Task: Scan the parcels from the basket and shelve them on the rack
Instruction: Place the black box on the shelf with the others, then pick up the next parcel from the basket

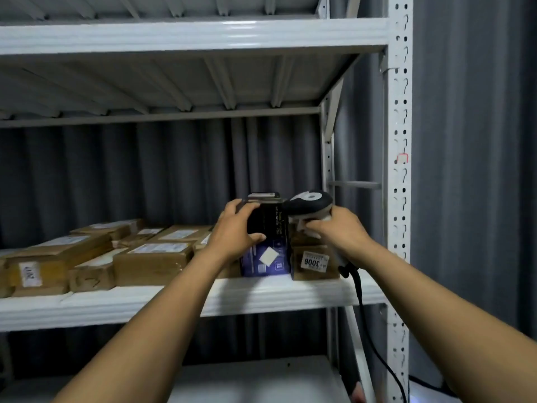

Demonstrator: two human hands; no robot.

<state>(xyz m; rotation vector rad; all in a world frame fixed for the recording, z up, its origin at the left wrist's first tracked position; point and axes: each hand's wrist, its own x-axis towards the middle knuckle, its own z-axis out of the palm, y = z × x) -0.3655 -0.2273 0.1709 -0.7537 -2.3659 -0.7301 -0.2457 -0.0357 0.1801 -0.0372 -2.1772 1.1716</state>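
Brown parcels (151, 257) lie at lower left. At centre the left hand (236, 225) clamps the dark parcel (268, 237), upright on the rack (261, 295) shelf. Seat it flush against the labelled box (313, 261) before letting go. Just right, the right hand (337, 228) is wrapped round the scanner (311, 203) — mind its cable (360, 301).

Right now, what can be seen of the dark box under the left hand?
The dark box is a tall black-and-blue carton, apparently printed cardboard, upright on the white rack shelf. A pale label lies on top; a white square sticker sits low on its front. The left hand grips its upper part, thumb on the front. A brown parcel marked 3006 stands against its right side. A barcode scanner hovers by its top right corner.
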